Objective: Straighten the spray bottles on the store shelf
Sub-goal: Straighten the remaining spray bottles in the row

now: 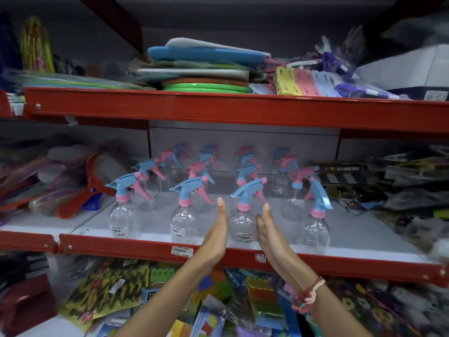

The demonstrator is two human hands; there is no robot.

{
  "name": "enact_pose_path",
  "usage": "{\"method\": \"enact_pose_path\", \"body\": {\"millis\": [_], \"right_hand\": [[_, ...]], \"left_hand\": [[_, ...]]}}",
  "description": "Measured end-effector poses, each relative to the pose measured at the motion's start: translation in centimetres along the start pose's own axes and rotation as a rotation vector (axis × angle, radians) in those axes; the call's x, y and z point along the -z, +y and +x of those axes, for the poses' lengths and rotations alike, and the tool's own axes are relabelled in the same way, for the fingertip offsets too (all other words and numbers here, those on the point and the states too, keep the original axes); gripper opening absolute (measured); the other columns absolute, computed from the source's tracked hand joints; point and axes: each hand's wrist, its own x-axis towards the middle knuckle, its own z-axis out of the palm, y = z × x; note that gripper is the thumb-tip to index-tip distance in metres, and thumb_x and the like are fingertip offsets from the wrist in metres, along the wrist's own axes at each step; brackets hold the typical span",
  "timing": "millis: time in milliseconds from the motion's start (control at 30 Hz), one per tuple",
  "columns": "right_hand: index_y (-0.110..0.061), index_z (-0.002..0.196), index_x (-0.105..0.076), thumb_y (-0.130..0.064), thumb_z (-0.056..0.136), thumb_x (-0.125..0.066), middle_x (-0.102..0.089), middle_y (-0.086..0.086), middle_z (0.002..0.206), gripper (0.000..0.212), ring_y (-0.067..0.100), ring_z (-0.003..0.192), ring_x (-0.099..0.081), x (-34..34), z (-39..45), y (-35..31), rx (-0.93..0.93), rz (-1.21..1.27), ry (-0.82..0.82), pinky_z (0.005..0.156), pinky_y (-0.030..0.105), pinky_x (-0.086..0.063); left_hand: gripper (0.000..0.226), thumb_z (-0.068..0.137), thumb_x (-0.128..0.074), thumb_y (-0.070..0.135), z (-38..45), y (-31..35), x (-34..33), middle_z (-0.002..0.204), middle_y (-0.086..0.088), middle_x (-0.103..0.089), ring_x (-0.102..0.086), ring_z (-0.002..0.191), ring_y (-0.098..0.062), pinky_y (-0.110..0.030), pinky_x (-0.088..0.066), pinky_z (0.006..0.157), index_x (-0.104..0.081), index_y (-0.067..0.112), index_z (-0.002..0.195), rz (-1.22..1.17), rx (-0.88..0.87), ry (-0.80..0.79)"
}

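Your left hand (pixel 216 235) and right hand (pixel 269 235) stand flat and open, holding nothing, flanking a spray bottle (pixel 243 222) at twelve o'clock, front row of the shelf (pixel 145 246), apparently not touching it.

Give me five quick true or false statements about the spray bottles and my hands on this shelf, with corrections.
1. Both hands are flat and open, either side of one front bottle. True: the left hand and right hand flank the third front bottle.
2. The bottles are opaque white. False: they are clear.
3. The front right bottle has its nozzle pointing left like the others. False: its head is turned, trigger toward the right.
4. The shelf edge is red. True.
5. A hand is gripping a bottle by its trigger. False: neither hand holds anything.
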Motion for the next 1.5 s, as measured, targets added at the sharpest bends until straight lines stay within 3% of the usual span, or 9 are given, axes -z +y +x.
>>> {"method": "enact_pose_path", "body": {"millis": [400, 533, 633, 733, 900, 1033, 1100, 1200, 1500], "right_hand": [[-0.034, 0.149, -0.015, -0.081, 0.078, -0.019, -0.017, -0.010, 0.160, 0.085, 0.009, 0.145, -0.017, 1.9, -1.3, 0.7, 0.030, -0.035, -0.013, 0.120, 0.040, -0.013], [-0.019, 0.119, -0.063, -0.061, 0.088, -0.031, -0.066, 0.000, 0.125, 0.061, 0.009, 0.112, -0.062, 4.4, -3.6, 0.8, 0.296, 0.012, 0.279, 0.097, 0.027, -0.048], [-0.015, 0.090, -0.067, -0.046, 0.095, -0.034, -0.072, 0.004, 0.091, 0.046, 0.016, 0.086, -0.068, 7.3, -5.7, 0.6, 0.476, 0.056, 0.657, 0.077, 0.024, -0.054], [-0.016, 0.096, -0.063, -0.041, 0.099, -0.032, -0.067, 0.005, 0.101, 0.040, 0.021, 0.098, -0.062, 10.8, -4.7, 0.8, 0.404, 0.008, 0.803, 0.089, 0.036, -0.048], [-0.010, 0.143, -0.038, -0.064, 0.091, -0.019, -0.039, 0.010, 0.151, 0.078, 0.024, 0.139, -0.036, 14.4, -1.6, 0.6, 0.089, 0.012, 0.423, 0.114, 0.044, -0.026], [-0.010, 0.149, -0.023, -0.076, 0.079, -0.013, -0.028, 0.002, 0.156, 0.097, 0.016, 0.143, -0.026, 13.8, -2.2, -0.2, -0.020, -0.047, 0.178, 0.116, 0.040, -0.015], [-0.008, 0.147, -0.025, -0.062, 0.091, -0.007, -0.037, -0.005, 0.142, 0.080, 0.008, 0.129, -0.035, 13.4, -3.0, -0.5, -0.012, -0.069, 0.150, 0.109, 0.027, -0.021], [-0.012, 0.148, -0.021, -0.054, 0.095, -0.006, -0.033, -0.005, 0.146, 0.070, 0.006, 0.134, -0.030, 13.1, -4.2, -0.4, 0.016, -0.091, 0.125, 0.103, 0.019, -0.021], [-0.028, 0.150, -0.012, -0.087, 0.072, -0.014, -0.014, 0.002, 0.161, 0.098, 0.017, 0.146, -0.019, 13.6, -5.3, 0.9, -0.023, -0.165, 0.124, 0.120, 0.044, -0.015]], "left_hand": [[0.099, 0.072, -0.003, 0.084, -1.0, 0.0, -1.5, 0.158, -0.001, -0.026, -0.024, 0.145, -0.019, -0.041, -0.014, 0.117, -0.025, 0.025, 0.149, 0.028, -0.088, 0.151], [0.072, 0.087, -0.018, 0.066, -2.6, -0.1, -3.3, 0.134, -0.004, -0.057, -0.050, 0.123, -0.014, -0.031, -0.037, 0.105, -0.054, 0.018, 0.127, 0.008, -0.341, 0.388], [0.052, 0.091, -0.029, 0.052, -3.2, 0.4, -5.4, 0.109, 0.000, -0.068, -0.061, 0.104, -0.009, -0.025, -0.046, 0.093, -0.064, 0.016, 0.105, 0.002, -0.384, 0.268], [0.053, 0.094, -0.028, 0.053, -3.2, 0.8, -8.0, 0.116, 0.003, -0.067, -0.060, 0.110, -0.009, -0.030, -0.043, 0.102, -0.065, 0.019, 0.109, 0.023, -0.292, 0.052], [0.080, 0.063, -0.008, 0.091, -2.9, 1.9, -11.5, 0.106, 0.002, -0.058, -0.053, 0.105, -0.014, -0.037, -0.032, 0.102, -0.057, 0.034, 0.091, 0.085, -0.134, -0.119], [0.109, 0.066, 0.004, 0.087, -2.2, 2.7, -13.0, 0.142, -0.006, -0.049, -0.045, 0.126, -0.015, -0.039, -0.022, 0.113, -0.033, 0.021, 0.145, 0.143, -0.037, -0.200], [0.106, 0.069, 0.005, 0.084, -1.7, 3.0, -13.2, 0.128, -0.004, -0.053, -0.046, 0.116, -0.012, -0.035, -0.023, 0.106, -0.027, 0.020, 0.148, 0.149, -0.042, -0.203], [0.110, 0.061, 0.005, 0.090, -0.5, 2.8, -13.2, 0.156, -0.002, -0.031, -0.029, 0.142, -0.020, -0.041, -0.014, 0.116, -0.019, 0.028, 0.149, 0.127, -0.032, -0.174], [0.107, 0.066, 0.002, 0.087, 1.5, 3.0, -13.2, 0.159, -0.006, -0.018, -0.019, 0.146, -0.021, -0.045, -0.012, 0.120, -0.018, 0.023, 0.149, 0.052, -0.093, -0.235]]}}
